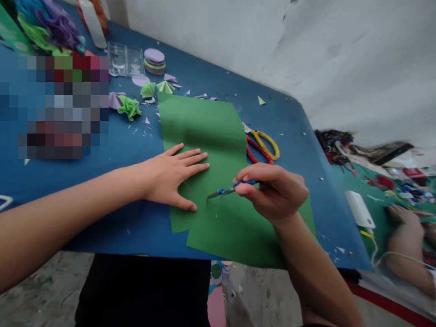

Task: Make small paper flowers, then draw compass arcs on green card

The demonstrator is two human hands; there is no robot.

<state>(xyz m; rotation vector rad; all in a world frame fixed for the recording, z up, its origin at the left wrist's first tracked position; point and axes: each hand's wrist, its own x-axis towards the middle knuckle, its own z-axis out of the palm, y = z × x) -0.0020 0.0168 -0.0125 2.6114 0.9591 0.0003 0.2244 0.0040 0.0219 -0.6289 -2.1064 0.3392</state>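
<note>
My left hand (173, 175) lies flat with spread fingers on a sheet of green paper (211, 227), which bends up in a wave beyond the fingertips. In my right hand (272, 190) is a drawing compass (226, 190) with blue and metal parts, pinched near its top between thumb and fingers. It leans to the left, its point at or just over the paper; whether it touches I cannot tell. Scissors (264, 145) with a red and a yellow handle lie past my right hand, their blades partly under the paper.
Paper scraps, a crumpled green piece (129, 107), a clear plastic box (126, 60) and a stack of pastel discs (155, 61) lie on the blue table (136, 141). A white bottle (93, 25) stands behind. At right are a white power bank (359, 209) with a cable and another person's leg (407, 245).
</note>
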